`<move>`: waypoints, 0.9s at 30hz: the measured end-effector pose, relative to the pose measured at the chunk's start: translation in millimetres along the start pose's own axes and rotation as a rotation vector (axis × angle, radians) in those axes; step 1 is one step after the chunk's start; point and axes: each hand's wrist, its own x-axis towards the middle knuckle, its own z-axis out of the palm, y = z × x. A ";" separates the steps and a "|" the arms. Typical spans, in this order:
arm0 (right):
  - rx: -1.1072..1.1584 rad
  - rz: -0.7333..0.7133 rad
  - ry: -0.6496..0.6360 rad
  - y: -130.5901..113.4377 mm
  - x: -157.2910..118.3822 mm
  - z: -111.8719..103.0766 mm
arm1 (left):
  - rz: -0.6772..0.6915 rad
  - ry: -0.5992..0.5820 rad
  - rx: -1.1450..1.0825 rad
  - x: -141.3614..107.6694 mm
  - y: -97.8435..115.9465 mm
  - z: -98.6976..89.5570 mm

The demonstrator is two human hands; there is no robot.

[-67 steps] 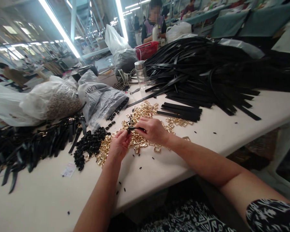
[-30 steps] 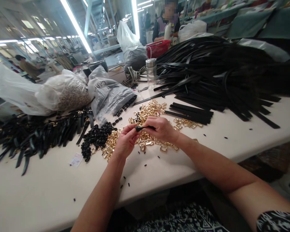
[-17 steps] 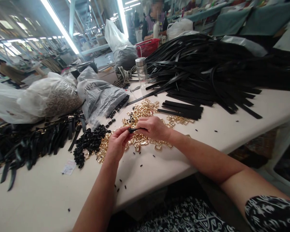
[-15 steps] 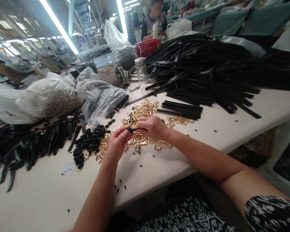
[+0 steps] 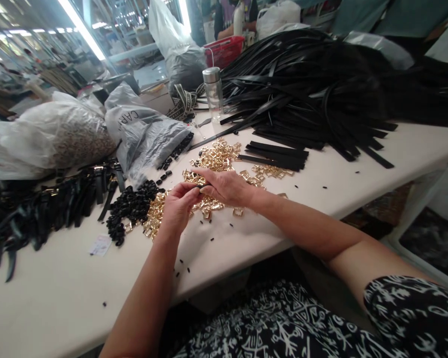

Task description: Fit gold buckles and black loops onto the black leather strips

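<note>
My left hand (image 5: 179, 203) pinches one end of a small black strap piece (image 5: 203, 188) between thumb and fingertips. At its other end my right hand (image 5: 228, 187) grips it, thumb underneath and index finger stretched over the top. Fingers cover most of the piece, so its full shape is hidden. Beneath and behind both hands spreads a heap of gold rectangular buckles (image 5: 217, 154). A pile of small black loops (image 5: 133, 206) lies to the left of my left hand.
Short black straps (image 5: 278, 155) lie beyond my right hand, before a large heap of long straps (image 5: 283, 89). A glass bottle (image 5: 213, 94), a grey plastic bag (image 5: 142, 127) and finished-looking strap pieces (image 5: 59, 206) surround the work area. Someone sits behind a red basket (image 5: 224, 49).
My right hand has turned over the black piece, its index finger now extended and thumb below. Both hands remain close together. The view has tilted slightly downward.
</note>
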 end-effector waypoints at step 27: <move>-0.116 -0.113 -0.070 12.7 1.9 -10.1 | 0.092 -0.171 0.648 -2.5 7.5 -14.1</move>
